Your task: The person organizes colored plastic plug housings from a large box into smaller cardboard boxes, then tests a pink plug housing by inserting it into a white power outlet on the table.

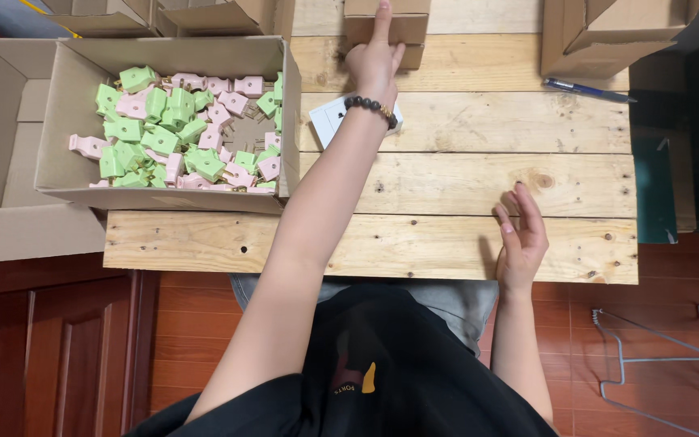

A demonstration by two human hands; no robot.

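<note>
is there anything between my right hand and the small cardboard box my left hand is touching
Nothing upright blocks it. The right hand rests on bare table planks; the left hand is already on the small cardboard box. Only the left forearm and a flat white card lie nearby, to the left.

A desk (pixel 446 182) of pale, knotted wooden planks is carrying the items. An open brown cardboard box (pixel 74 113) is sitting on its left end and overhanging the edge. Two small stacked brown cardboard boxes (pixel 410 32) are resting at the far middle, and a larger open brown cardboard box (pixel 600 36) is standing at the far right. A blue pen (pixel 588 90) is lying just beside that box. A white rectangular card (pixel 329 121) is lying flat near the centre.
</note>
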